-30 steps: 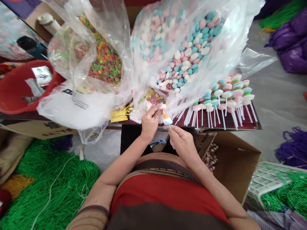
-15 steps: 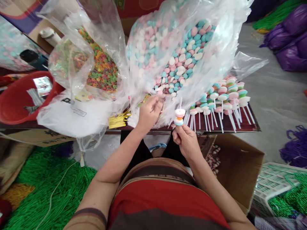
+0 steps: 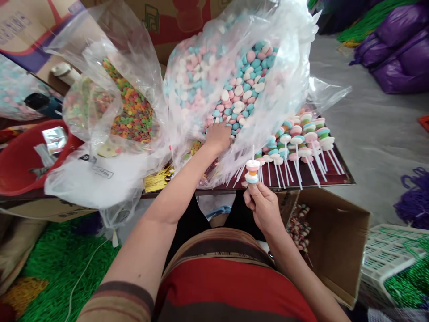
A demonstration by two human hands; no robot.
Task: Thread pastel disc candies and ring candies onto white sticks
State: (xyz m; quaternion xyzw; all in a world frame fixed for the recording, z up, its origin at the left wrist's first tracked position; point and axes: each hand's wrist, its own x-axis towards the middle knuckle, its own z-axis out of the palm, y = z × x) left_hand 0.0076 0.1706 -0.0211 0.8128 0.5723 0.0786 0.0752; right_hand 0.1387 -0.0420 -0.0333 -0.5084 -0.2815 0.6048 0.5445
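In the head view, the right hand [image 3: 264, 203] pinches a candy stick [image 3: 252, 172] from below, upright just in front of the table's near edge. Its candies stack white and pink over orange, then white and blue, with the bare stick tip poking out on top. The left hand [image 3: 218, 137] reaches farther in, touching the pastel candies [image 3: 239, 105] at the mouth of a large clear bag [image 3: 288, 58]; whether its fingers grip one, I cannot tell. To the right, loaded candy sticks [image 3: 301, 138] lie bunched on the dark red table [image 3: 342, 179]. To the left are a bag of ring candies [image 3: 134, 112], yellow ties [image 3: 157, 180] and a red bowl [image 3: 16, 154].
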